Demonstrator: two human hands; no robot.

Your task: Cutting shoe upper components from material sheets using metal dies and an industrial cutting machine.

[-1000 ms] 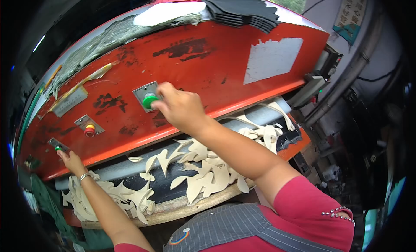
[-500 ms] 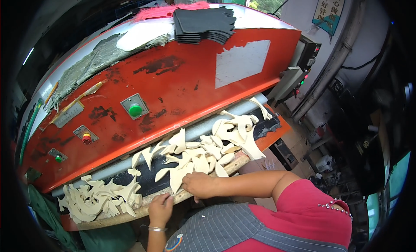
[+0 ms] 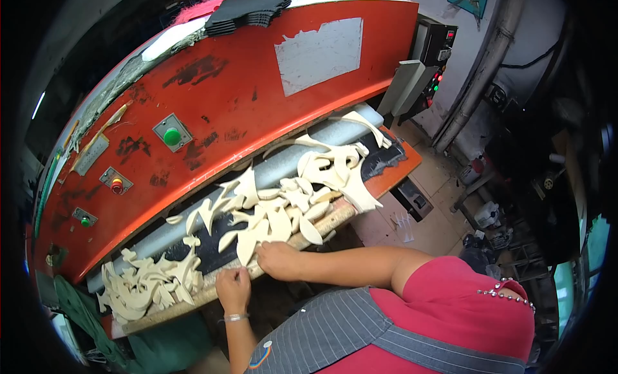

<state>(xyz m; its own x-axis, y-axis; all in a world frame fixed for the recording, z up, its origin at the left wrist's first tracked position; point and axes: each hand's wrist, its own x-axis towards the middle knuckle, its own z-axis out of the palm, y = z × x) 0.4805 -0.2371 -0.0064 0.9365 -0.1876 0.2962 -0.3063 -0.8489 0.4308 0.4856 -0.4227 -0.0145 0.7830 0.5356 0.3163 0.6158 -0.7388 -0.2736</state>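
Observation:
My left hand is at the front edge of a worn board, its fingers curled together; whatever they may hold does not show. Just to its right and slightly farther in, my right hand is closed too, with its fingertips hidden. It sits beside a pointed cream-coloured cut-out piece, and I cannot tell whether it grips that. Curved and leaf-shaped cream offcuts lie heaped beyond my right hand. Another tangled pile of cream offcuts covers the board's left end.
Behind the board rises a large red machine with a green button and a red button. A pale roller-like bar runs under its lower edge. Stacked black sheets lie on top. Green cloth hangs at the lower left.
The whole view has shifted, so the machine appears higher and farther left. My left hand's fingers look more tightly curled. Both hands stay near the board's front edge; the piles look the same.

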